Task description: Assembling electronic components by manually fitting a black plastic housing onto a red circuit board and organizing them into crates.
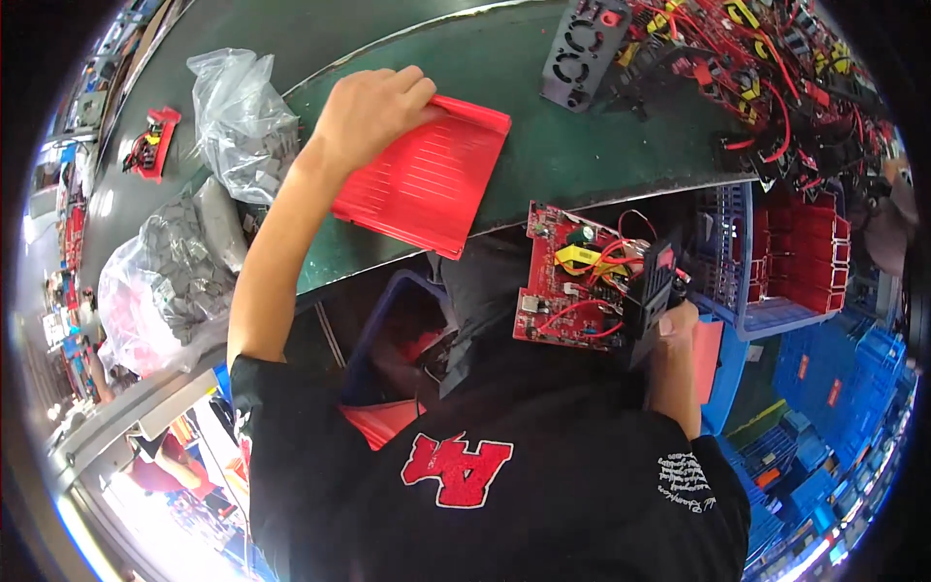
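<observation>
My left hand (373,112) is closed over the far edge of a red ridged metal casing (436,179), which sits tilted at the near edge of the green worktop. At right, my right hand (677,325) grips a circuit board assembly by its black end panel (648,301). Its red circuit board (558,308) faces up and carries yellow-wrapped parts, a capacitor and red wires. The assembly hangs in front of the worktop edge, apart from the casing. The right fingers are partly hidden behind the panel.
Several wired board assemblies (776,87) crowd the far right, beside a grey fan-vent panel (585,53). Clear bags of dark parts (179,272) lie at left. A blue crate (737,262) with red casings stands at right; a blue bin (373,325) sits below the worktop.
</observation>
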A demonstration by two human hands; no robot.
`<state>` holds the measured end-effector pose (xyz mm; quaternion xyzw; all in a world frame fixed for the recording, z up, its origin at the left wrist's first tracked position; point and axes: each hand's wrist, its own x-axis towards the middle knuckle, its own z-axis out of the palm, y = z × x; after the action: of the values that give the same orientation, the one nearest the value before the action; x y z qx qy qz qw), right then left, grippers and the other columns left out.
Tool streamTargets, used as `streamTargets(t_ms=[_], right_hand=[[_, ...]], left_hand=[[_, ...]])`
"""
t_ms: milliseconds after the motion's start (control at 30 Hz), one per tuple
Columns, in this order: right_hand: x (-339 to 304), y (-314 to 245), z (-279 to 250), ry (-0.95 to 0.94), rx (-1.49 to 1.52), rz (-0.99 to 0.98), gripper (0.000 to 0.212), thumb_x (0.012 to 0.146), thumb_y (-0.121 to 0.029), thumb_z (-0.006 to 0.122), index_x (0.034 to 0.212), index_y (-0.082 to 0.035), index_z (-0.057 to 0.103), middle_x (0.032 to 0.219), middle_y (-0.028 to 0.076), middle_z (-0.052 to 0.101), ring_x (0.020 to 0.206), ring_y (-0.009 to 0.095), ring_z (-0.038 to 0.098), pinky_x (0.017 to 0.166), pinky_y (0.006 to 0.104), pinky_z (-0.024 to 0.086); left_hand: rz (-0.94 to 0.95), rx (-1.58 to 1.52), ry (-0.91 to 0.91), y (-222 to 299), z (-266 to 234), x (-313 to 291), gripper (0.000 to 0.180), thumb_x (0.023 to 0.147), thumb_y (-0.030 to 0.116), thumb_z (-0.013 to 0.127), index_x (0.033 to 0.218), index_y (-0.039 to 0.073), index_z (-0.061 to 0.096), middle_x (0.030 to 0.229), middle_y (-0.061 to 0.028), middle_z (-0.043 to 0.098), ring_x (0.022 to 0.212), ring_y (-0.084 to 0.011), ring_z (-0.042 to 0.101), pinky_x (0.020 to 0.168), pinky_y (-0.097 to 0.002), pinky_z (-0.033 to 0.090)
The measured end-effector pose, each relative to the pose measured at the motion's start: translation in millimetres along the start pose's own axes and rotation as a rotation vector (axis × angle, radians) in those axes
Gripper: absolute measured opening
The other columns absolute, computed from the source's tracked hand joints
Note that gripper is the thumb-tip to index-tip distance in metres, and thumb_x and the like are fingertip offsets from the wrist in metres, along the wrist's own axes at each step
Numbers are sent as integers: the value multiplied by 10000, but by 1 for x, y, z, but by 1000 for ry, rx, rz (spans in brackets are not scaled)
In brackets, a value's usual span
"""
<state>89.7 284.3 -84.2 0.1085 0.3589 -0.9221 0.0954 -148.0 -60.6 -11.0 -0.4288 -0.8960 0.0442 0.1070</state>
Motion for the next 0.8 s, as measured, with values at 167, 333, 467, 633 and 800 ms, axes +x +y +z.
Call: streamTargets(t_ms=[167, 333, 467, 633, 800], right_hand=[[-2, -13, 11, -7, -127, 205, 976, 386, -161, 834, 1276, 2, 469, 1221, 136, 539, 1172, 261, 506, 1040, 345, 369], [8, -14, 33, -155, -166, 116, 970, 585, -112, 802, 1425, -3, 329, 1390, 148, 460, 1259, 275, 483, 1067, 403, 385], [28, -11, 47, -104, -326, -8, 771, 597, -114, 800, 1278, 10, 461, 1174, 67, 556, 1114, 165, 531, 984, 337, 417], [42, -4, 44, -190, -418, -63, 732, 596, -118, 798, 1244, -5, 478, 1178, 57, 537, 1108, 150, 512, 976, 323, 405], [44, 2, 36, -194, -422, -89, 727, 603, -126, 801, 1245, -15, 479, 1195, 59, 526, 1124, 151, 501, 988, 322, 393]], left_hand=[[30, -259, 29, -2, -17, 0, 179, 829, 131, 638, 1000, 80, 620, 947, -88, 638, 834, -310, 635, 709, -398, 520], [-124, -306, 313, 27, -30, -24, 131, 891, 84, 552, 957, 11, 639, 922, -130, 652, 815, -314, 629, 744, -392, 498], [-466, -534, 263, 71, -21, -37, 235, 913, 178, 567, 991, -29, 644, 1000, -198, 660, 910, -346, 636, 852, -421, 478], [-582, -440, 65, 78, -16, -34, 335, 882, 225, 606, 1104, -22, 645, 1185, -229, 611, 1117, -380, 574, 972, -413, 434], [-574, -427, 3, 78, -14, -32, 357, 877, 219, 605, 1158, 1, 638, 1239, -214, 596, 1171, -361, 557, 1002, -398, 420]])
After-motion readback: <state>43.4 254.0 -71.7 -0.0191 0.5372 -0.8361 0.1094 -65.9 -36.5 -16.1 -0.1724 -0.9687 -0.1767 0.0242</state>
